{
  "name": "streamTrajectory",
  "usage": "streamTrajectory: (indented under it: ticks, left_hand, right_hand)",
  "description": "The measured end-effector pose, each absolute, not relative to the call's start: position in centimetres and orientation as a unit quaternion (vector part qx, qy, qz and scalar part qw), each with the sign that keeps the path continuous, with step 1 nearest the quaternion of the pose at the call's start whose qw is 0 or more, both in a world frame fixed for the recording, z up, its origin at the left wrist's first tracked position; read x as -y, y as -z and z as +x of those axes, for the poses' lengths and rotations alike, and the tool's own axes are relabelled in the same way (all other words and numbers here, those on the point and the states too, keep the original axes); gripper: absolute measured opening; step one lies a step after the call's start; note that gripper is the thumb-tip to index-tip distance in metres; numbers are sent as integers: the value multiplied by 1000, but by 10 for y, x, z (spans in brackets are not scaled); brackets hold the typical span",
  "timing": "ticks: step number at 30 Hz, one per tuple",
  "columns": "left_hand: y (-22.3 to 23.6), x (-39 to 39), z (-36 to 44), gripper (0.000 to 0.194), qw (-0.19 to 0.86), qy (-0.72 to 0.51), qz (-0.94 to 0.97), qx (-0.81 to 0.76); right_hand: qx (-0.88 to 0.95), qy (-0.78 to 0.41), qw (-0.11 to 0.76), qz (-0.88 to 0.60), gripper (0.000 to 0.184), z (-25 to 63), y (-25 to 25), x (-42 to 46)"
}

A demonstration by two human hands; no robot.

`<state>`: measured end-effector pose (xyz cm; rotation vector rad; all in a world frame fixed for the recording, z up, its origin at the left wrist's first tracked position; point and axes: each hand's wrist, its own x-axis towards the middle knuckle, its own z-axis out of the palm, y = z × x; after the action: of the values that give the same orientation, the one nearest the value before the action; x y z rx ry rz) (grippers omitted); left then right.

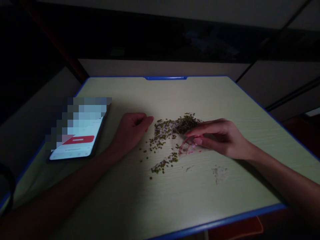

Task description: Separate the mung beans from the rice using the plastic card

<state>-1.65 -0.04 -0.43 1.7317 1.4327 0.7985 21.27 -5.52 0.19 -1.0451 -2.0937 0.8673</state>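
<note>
Small green beans (163, 128), which look like mung beans, lie spread over the tabletop with pale grains among them. They are thickest near my right hand, and a thinner strip trails toward me. My right hand (223, 138) pinches a clear plastic piece with red markings (187, 146) between thumb and fingers, low over the table at the right side of the beans. Its curved edge reaches the nearby beans. Left of the beans, my left hand (133, 131) rests closed in a fist with the thumb on top. Whatever it may hold is hidden.
A lit phone (80, 133), partly blurred out, lies on the left of the small table (175, 206), which has a blue edge. Grey smudges (220, 173) mark the tabletop near my right forearm. Dark panels stand behind the far edge.
</note>
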Motion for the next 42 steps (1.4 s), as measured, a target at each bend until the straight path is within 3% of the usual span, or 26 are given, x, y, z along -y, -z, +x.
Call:
streamTrajectory:
  ticks: [12,42]
  left_hand:
    - [5,1,-15,34,361,-331,668,-560]
    - [8,0,-15,34,378,-338,664,-550]
  right_hand:
    - [835,-278,309,-360,20,209,0,54]
    - [833,-327,287,-341,20,207,0,61]
